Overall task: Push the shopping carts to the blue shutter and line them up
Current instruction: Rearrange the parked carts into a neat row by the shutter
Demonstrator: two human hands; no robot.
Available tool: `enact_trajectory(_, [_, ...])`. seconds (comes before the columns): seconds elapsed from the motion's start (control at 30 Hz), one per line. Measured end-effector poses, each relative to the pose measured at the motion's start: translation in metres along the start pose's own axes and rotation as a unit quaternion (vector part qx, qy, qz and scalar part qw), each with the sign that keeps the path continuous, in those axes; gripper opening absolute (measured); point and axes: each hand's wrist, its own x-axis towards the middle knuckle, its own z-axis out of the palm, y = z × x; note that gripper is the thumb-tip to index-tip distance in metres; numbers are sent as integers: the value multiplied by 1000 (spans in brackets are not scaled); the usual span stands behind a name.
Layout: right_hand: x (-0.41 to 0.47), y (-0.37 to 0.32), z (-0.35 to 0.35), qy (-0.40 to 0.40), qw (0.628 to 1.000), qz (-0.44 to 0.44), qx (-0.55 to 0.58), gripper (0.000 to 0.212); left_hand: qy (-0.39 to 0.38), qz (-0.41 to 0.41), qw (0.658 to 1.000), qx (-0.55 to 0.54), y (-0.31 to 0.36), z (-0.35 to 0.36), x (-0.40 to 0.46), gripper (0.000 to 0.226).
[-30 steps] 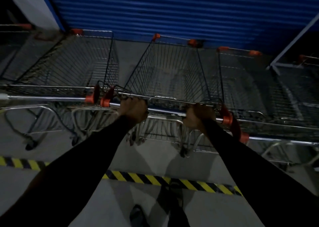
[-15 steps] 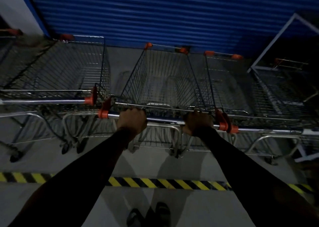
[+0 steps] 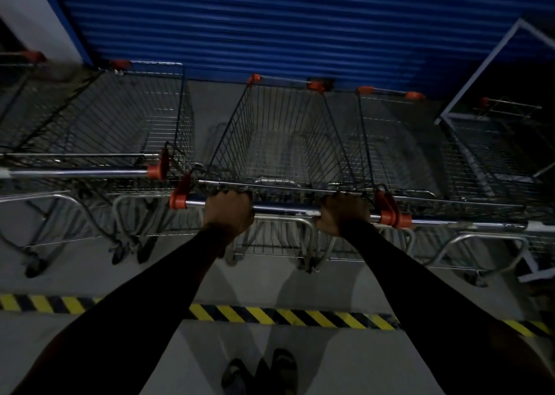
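Since a second ago the middle cart (image 3: 282, 142) has rolled closer to the blue shutter (image 3: 240, 19) at the frame's top, squaring up with its neighbours. Both the left hand (image 3: 228, 213) and right hand (image 3: 342, 214) are wrapped tight round its handle bar (image 3: 282, 210). It sits between the left cart (image 3: 126, 118) and right cart (image 3: 399, 142), its nose nearly at the shutter, so only final straightening seems left.

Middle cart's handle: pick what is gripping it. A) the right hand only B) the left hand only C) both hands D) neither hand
C: the left hand and the right hand are both closed around the handle of the middle cart, which faces the blue shutter.
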Motion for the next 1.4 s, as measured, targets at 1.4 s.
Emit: enact_trajectory(1.4, [10, 29, 28, 42, 967, -201, 150, 63, 68, 65, 995, 10, -8, 5, -31, 49])
